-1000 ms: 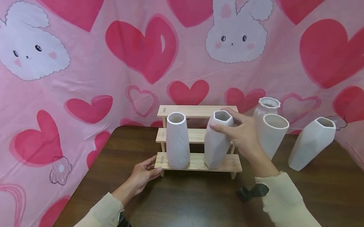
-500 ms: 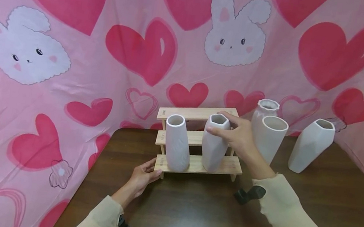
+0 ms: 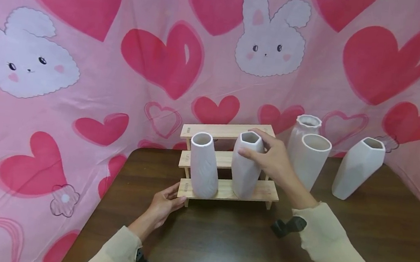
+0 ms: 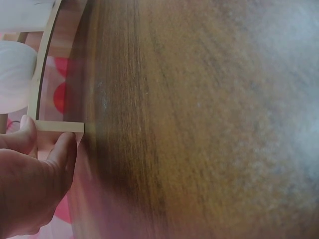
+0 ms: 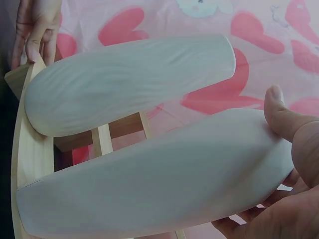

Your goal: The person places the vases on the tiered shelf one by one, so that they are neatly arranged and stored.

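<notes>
seen from the head camera, the faceted vase (image 3: 246, 170) is upright at the right end of the lowest step of the wooden stand (image 3: 265, 192), its base seemingly on the board. the right hand (image 3: 275, 158) comes in from three o'clock, thumb on the near side and fingers round behind, spread only as wide as the vase's upper part and gripping it. that high hold probably keeps the fingers away from the base and the neighbour. the left hand (image 3: 163, 206), at eight o'clock from the stand, pinches its corner, thumb on the board and fingers bent against the leg (a light stand would likely slide otherwise).

the ribbed vase (image 3: 204, 169) stands on the same step at nine o'clock from the faceted one, a gap between them; it limits any sideways shift that way. the middle step (image 3: 226, 159) rises behind, at twelve o'clock. past the right hand, towards two o'clock, are the plain round vase (image 3: 311, 161) and the scalloped vase (image 3: 305, 129); whether the plain one touches the wrist, i cannot tell. the angular vase (image 3: 359, 169) is well apart at three o'clock on the dark table (image 3: 211, 249).
</notes>
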Demonstrator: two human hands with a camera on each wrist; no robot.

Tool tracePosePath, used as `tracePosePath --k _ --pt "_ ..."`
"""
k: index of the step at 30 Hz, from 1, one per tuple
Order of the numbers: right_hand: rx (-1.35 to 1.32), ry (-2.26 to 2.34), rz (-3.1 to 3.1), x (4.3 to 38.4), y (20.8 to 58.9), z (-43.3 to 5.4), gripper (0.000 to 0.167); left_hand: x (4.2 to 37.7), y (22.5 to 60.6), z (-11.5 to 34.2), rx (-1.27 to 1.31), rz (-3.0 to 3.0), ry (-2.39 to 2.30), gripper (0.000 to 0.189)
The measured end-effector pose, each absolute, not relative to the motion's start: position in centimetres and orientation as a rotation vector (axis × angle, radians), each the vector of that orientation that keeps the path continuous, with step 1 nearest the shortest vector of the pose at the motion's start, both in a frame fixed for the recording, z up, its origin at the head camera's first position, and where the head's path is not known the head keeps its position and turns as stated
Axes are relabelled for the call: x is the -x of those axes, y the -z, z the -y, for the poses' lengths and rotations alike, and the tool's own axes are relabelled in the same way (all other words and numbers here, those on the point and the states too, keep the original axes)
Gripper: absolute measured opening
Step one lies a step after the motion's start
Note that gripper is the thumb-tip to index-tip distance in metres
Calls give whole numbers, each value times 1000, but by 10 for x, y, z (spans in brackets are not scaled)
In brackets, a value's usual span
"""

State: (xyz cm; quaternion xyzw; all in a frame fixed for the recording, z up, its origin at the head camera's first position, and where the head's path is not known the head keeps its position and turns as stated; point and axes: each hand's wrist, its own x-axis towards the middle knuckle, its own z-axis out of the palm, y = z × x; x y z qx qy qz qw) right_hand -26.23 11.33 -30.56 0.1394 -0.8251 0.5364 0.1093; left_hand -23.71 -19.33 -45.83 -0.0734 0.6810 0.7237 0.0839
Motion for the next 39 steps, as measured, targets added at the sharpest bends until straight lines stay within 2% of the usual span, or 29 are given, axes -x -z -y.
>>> tracePosePath --k 10,19,26,39 --pt "-451 -1683 2396 264 311 -119 68 237 460 193 226 -2043 -2158 60" --pt "-500 -1657 2326 257 314 -149 72 233 457 192 183 -2039 -2166 60" --pt "-427 -1593 2263 250 315 -174 62 234 457 192 192 -2043 -2175 59" --pt "-227 -1509 2068 251 320 -228 55 235 457 191 208 -2043 -2172 60"
